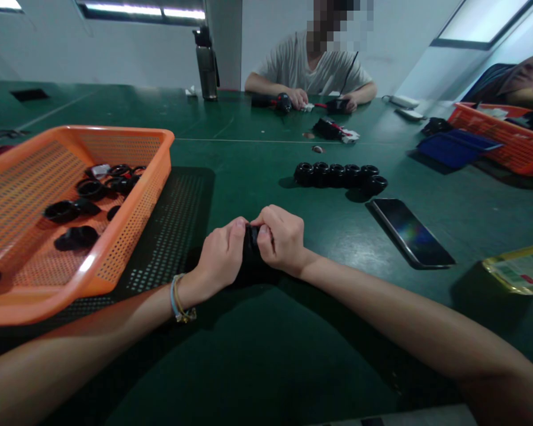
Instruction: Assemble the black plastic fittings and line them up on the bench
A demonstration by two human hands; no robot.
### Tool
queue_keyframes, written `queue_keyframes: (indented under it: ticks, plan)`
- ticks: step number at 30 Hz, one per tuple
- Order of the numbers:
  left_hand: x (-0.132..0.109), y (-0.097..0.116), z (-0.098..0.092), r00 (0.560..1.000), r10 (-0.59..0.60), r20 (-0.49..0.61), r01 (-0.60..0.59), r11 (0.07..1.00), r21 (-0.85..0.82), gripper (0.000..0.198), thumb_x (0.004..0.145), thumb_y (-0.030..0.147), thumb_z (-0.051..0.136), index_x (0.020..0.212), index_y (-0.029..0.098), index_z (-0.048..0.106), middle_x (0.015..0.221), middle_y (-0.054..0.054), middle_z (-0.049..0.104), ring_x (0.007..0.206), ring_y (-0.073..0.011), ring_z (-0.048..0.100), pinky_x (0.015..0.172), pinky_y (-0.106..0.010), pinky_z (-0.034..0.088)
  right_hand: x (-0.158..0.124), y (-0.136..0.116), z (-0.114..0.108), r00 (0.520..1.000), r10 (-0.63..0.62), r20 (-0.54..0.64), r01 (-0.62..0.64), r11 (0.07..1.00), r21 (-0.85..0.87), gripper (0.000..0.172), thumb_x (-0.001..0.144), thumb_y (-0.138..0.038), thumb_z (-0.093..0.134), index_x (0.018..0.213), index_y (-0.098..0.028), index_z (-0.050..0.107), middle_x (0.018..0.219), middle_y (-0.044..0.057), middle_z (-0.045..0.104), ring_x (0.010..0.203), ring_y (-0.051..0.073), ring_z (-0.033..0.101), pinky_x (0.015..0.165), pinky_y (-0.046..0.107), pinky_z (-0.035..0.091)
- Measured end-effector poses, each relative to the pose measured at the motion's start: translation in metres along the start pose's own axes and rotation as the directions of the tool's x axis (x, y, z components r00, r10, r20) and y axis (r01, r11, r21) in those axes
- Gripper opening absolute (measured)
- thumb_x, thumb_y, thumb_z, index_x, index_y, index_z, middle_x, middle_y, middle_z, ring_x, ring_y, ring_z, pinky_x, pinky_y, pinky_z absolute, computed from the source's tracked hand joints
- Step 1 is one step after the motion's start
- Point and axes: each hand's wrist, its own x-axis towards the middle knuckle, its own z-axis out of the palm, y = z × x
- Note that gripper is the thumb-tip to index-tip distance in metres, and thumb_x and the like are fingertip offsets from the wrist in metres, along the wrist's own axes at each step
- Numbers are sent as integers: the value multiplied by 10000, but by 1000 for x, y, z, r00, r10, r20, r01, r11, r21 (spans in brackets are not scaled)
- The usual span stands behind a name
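My left hand (221, 251) and my right hand (282, 238) meet over the green table (266, 355), both closed around one small black plastic part (251, 245) held between them. Most of the part is hidden by my fingers. A row of several matching black round parts (340, 176) lies on the table beyond my hands. To the left, an orange perforated basket (128, 219) holds several more loose black parts (77, 204).
A black phone (411, 232) lies face up to the right of my hands. A person in a white shirt (313, 68) sits across the table handling black parts. A dark bottle (207, 65), a blue tray (455, 147), another orange basket (500, 133) and a yellow-edged sheet (522, 269) also stand around.
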Motion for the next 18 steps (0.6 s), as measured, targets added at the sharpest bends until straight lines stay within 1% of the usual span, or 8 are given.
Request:
queue_keyframes:
  ticks: [2,6,9,11,14,16,18]
  plan:
    - [-1,0,-2,1000,28,-6,-27,995,98,439,935,360,217,829,172,600,685,-53,647,726,-203,634,662,-300,475,0,-1,0,1000,10,11,-10,1000,-1,201,787,-167,308,641,-210,441,525,10,500,472,131,457,476,257,355]
    - [-3,1,-3,997,75,-4,-72,967,242,422,944,295,205,854,168,598,681,-57,659,701,-192,641,659,-289,475,-1,-7,0,995,97,30,-98,993,59,180,783,-165,296,656,-218,412,520,-12,482,459,117,450,476,243,355]
    - [-2,2,-4,995,97,-8,-90,953,290,432,939,284,190,856,158,595,668,-68,657,649,-194,634,611,-288,458,-1,-11,3,976,209,65,-216,969,124,168,776,-175,288,654,-223,393,509,-25,453,443,113,426,469,245,332]
    - [0,3,-5,992,127,-7,-117,932,344,457,930,293,167,844,153,594,635,-72,647,591,-201,622,554,-290,429,-1,-14,4,940,326,101,-339,927,158,163,769,-183,284,642,-226,378,499,-30,427,435,114,405,465,249,309]
    - [2,5,-8,971,239,13,-218,862,457,510,922,306,117,817,150,591,564,-64,623,498,-197,593,479,-282,368,0,-17,6,866,477,149,-498,847,187,157,752,-191,284,621,-230,360,496,-27,404,446,123,389,474,261,282]
    - [3,5,-10,948,317,25,-287,817,500,534,923,308,91,794,152,585,531,-52,610,454,-184,575,453,-272,338,0,-18,6,834,524,171,-551,810,204,147,742,-199,289,617,-231,359,504,-25,402,462,129,386,490,269,277]
    - [3,4,-11,928,371,26,-330,788,519,543,926,306,79,776,154,578,509,-40,598,427,-170,558,438,-263,322,1,-19,5,811,554,187,-584,781,223,139,736,-206,295,616,-232,359,510,-24,401,479,133,384,505,273,278]
